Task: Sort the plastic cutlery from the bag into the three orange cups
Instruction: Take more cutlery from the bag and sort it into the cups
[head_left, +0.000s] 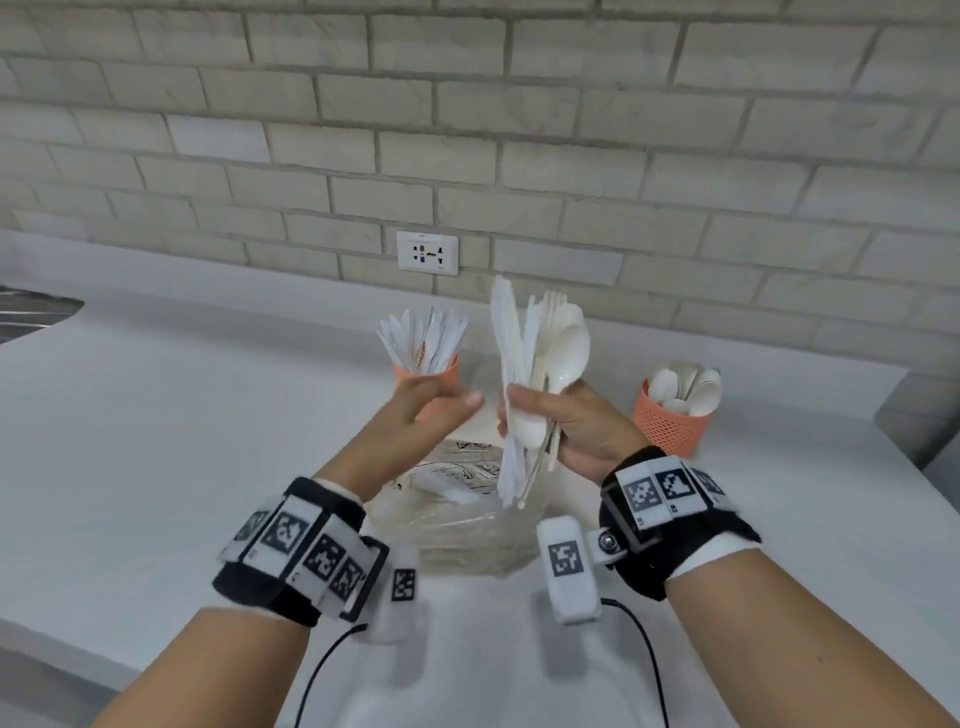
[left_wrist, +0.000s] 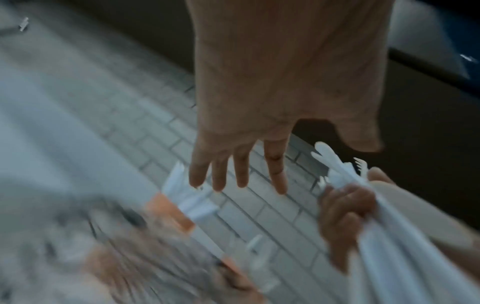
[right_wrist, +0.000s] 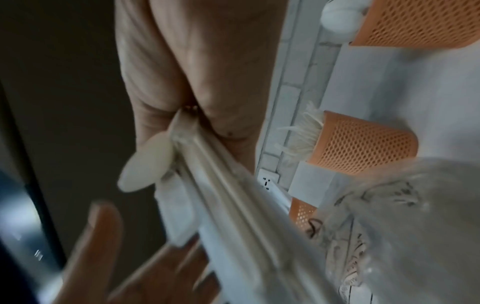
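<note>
My right hand (head_left: 540, 410) grips a mixed bundle of white plastic cutlery (head_left: 535, 343) upright above the bag; knives, forks and a spoon fan out of its top. My left hand (head_left: 441, 402) hovers just left of the bundle with straight fingers (left_wrist: 233, 174) and holds nothing. An orange mesh cup (head_left: 427, 370) full of knives stands behind the left hand. A second orange cup (head_left: 670, 423) at the right holds spoons. The right wrist view shows a third orange cup (right_wrist: 363, 144) with forks between them. The clear printed plastic bag (head_left: 467, 519) lies below both hands.
The white counter (head_left: 208, 441) runs back to a brick wall with a socket (head_left: 427, 253). A sink edge (head_left: 31, 306) shows at the far left. The counter's right end (head_left: 893, 395) drops off beside the spoon cup. Cables trail from both wristbands.
</note>
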